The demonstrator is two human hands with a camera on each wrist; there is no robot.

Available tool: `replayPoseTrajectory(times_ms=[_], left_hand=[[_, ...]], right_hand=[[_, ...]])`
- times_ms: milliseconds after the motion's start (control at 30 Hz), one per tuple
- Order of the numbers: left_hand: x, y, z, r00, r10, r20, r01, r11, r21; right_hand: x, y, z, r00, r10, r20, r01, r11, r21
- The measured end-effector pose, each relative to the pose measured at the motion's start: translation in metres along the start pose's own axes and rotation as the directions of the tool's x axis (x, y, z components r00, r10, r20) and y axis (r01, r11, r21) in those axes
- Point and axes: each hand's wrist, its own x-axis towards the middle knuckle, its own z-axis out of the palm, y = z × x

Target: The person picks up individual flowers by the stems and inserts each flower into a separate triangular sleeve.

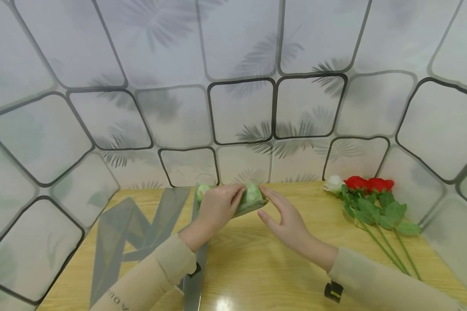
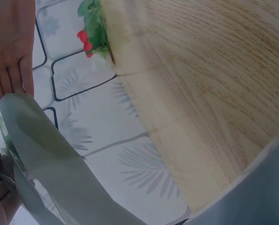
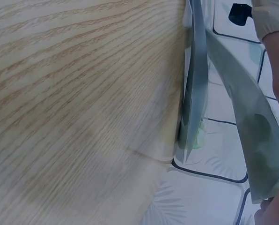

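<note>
A grey-green wrapper (image 2: 60,154) with pale green, crinkled contents (image 1: 253,193) is raised off the table in front of me. My left hand (image 1: 218,207) pinches its upper edge. At the wrapper's far end is my right hand (image 1: 289,220), its fingers extended and the thumb apart; the fingertips touch that end in the left wrist view. Beneath my left forearm, a second long grey wrapped bundle (image 1: 198,263) lies on the table, with a pale green tip (image 1: 203,191) showing at its far end. My left palm is hidden in the head view.
Grey translucent sheets or sleeves (image 1: 116,233) lie overlapping at the left of the wooden table (image 1: 257,268). Red roses (image 1: 367,184) and a white rose (image 1: 334,184) with long green stems lie at the right. A patterned curtain (image 1: 241,112) surrounds the table's back and sides.
</note>
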Motion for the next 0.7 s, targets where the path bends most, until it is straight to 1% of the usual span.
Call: replayPoseTrajectory(times_ms=[100,200,367,500,700], left_hand=[[-0.0004,0.0000,0.0004,1.000,0.003,-0.002,-0.003,1.000,-0.006],[-0.0004,0.0009,0.0013,1.000,0.015,-0.010,-0.015,1.000,-0.009],[-0.0006,0.0034,0.0029,0.999,0.037,-0.009,-0.037,0.999,-0.020],[-0.0009,0.0055,0.0025,0.999,0.041,0.001,-0.041,0.999,-0.026],[-0.0010,0.0061,0.0008,0.999,0.044,-0.004,-0.044,0.999,-0.023]], right_hand=[[-0.0016,0.0004,0.0000,1.000,-0.016,-0.022,0.016,1.000,-0.008],[-0.0023,0.0021,0.0013,0.999,-0.025,-0.027,0.025,1.000,-0.005],[-0.0036,0.0048,0.0042,1.000,-0.019,0.010,0.019,1.000,0.021],[-0.0050,0.0053,0.0055,0.999,-0.015,0.044,0.014,1.000,0.016],[-0.0047,0.0067,0.0060,0.999,-0.008,0.040,0.008,1.000,0.018]])
